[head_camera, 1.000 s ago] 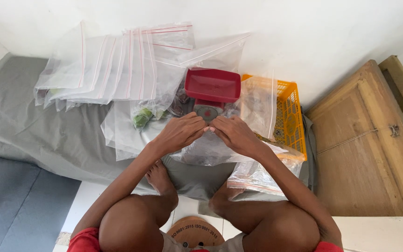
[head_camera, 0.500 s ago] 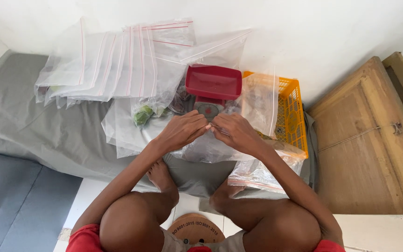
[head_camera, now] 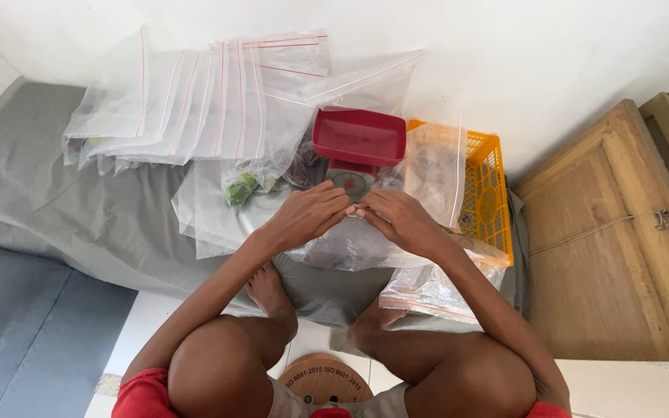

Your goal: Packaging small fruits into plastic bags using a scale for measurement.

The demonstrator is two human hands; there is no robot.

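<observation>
Two bare knees frame the bottom of your view, with a round wooden stool (head_camera: 324,379) between them and your feet resting on the edge of the grey plastic sheet (head_camera: 63,209) beyond.

Just past your feet, both hands meet over a clear plastic bag (head_camera: 350,248) that lies on the sheet in front of you. Your left hand (head_camera: 307,217) and your right hand (head_camera: 400,220) are touching at the fingertips, fingers pressed together and pinching the top edge of that bag between them. Its contents look dark, but you cannot tell what they are through the crinkled film.

Near your right shin lies another filled zip bag (head_camera: 427,290), partly under your forearm. Beside your right hand stands an orange plastic crate (head_camera: 489,193), with an upright clear bag (head_camera: 435,170) leaning against its near side.

Directly beyond your fingertips sits a small kitchen scale (head_camera: 354,182) with a round dial, carrying a red rectangular tray (head_camera: 359,136). To the left of it, a bag holding something green (head_camera: 240,188) lies on loose flat bags.

Farthest out, against the white wall, a fanned row of empty zip bags with red seal strips (head_camera: 195,101) overlaps from left to right. A wooden door panel (head_camera: 613,248) lies at your far right.
</observation>
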